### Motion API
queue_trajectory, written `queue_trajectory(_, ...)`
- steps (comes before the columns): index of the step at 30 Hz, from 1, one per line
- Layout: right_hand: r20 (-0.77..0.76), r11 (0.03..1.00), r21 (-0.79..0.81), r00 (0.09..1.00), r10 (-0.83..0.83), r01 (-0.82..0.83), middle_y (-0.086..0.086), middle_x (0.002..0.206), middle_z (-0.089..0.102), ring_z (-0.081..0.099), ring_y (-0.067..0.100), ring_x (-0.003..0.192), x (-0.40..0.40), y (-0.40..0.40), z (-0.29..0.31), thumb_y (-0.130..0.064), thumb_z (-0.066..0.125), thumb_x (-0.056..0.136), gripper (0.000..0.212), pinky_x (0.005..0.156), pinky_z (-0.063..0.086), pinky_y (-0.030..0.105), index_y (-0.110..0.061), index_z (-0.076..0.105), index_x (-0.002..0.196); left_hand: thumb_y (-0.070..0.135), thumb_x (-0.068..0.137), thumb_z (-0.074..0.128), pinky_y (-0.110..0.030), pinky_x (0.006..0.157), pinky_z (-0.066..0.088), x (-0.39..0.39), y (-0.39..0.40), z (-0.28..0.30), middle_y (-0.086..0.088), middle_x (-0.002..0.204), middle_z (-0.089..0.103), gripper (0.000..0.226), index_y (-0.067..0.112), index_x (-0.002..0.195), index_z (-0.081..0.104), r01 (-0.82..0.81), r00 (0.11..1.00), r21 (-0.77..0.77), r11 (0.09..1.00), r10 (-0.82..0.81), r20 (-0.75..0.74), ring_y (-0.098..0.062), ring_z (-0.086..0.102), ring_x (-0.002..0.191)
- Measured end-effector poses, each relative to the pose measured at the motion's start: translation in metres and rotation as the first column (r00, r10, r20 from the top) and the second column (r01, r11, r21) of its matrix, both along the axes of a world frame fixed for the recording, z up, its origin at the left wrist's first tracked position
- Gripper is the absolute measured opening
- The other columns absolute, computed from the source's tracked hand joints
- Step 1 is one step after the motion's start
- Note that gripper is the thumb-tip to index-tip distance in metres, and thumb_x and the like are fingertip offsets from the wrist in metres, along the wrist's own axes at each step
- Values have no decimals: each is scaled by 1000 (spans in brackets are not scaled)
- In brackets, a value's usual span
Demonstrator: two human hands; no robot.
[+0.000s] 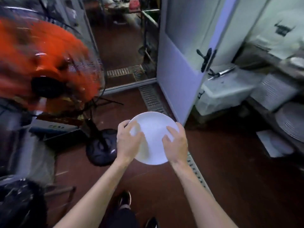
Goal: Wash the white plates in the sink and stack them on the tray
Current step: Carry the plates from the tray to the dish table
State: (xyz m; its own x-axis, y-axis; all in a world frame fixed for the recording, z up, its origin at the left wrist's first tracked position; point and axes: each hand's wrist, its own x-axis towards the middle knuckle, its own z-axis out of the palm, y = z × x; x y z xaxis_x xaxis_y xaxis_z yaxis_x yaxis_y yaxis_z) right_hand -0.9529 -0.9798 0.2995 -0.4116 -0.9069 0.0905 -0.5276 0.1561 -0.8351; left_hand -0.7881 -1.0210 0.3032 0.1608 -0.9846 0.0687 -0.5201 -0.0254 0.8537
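Plate [153,137] is up in the air over the floor, left hand [128,143] and right hand [175,145] both curled round opposite rims, so I'd keep it level and gripped on both sides till there's a tray in sight.

I am in a big work kitchen: wet red floor [230,170] with drain grates [152,99], stacked plates [292,124], a big fan [49,66]

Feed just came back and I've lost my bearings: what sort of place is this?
Probably a commercial kitchen's back area: floor drain grates, stacked plates on a low shelf at right, an orange standing fan.
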Motion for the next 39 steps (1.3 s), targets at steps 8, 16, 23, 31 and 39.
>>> queue_trajectory(8, -60, 928, 63, 929, -364, 368, 1, 154, 38, 42, 19, 137, -165, 31, -9, -15, 61, 89, 38, 109, 38, 32, -18, 67, 126, 16, 83, 73, -13, 87, 36, -191, -31, -13, 14, 125, 46, 45, 26, 126, 66, 391, 920, 24, 920, -390, -44, 3, 44, 108)
queue_trajectory(16, -82, 772, 108, 780, -621, 626, -3, 155, 36, 40, 18, 137, -322, 26, -24, -17, 58, 91, 35, 110, 36, 33, -20, 66, 125, 20, 87, 71, 4, 73, 32, -383, -73, -37, 13, 127, 43, 46, 23, 132, 62, 664, 748, 61, 745, -663, -39, 3, 41, 104)
queue_trajectory(23, -110, 604, 108, 614, -782, 789, 6, 153, 39, 45, 25, 134, -441, 18, -12, -11, 58, 90, 34, 107, 38, 33, -17, 67, 122, 21, 83, 72, -17, 91, 34, -537, -102, -31, 15, 127, 40, 50, 22, 132, 63, 800, 598, 84, 595, -801, -30, 6, 40, 106)
queue_trajectory(31, -106, 402, 94, 410, -906, 911, 3, 152, 40, 49, 26, 128, -565, 57, -3, -13, 59, 88, 34, 99, 39, 27, -19, 67, 121, 18, 79, 73, -8, 88, 31, -696, -73, -17, 9, 129, 45, 51, 23, 129, 65, 919, 393, 38, 392, -919, -14, 6, 40, 104)
queue_trajectory(39, -7, 383, 33, 383, -924, 923, 12, 149, 44, 49, 32, 131, -715, 117, -1, -4, 63, 80, 47, 109, 42, 44, -8, 64, 127, 11, 79, 76, 3, 88, 26, -858, -16, -9, 9, 125, 46, 50, 19, 127, 67, 943, 331, -27, 332, -943, -32, 5, 42, 107)
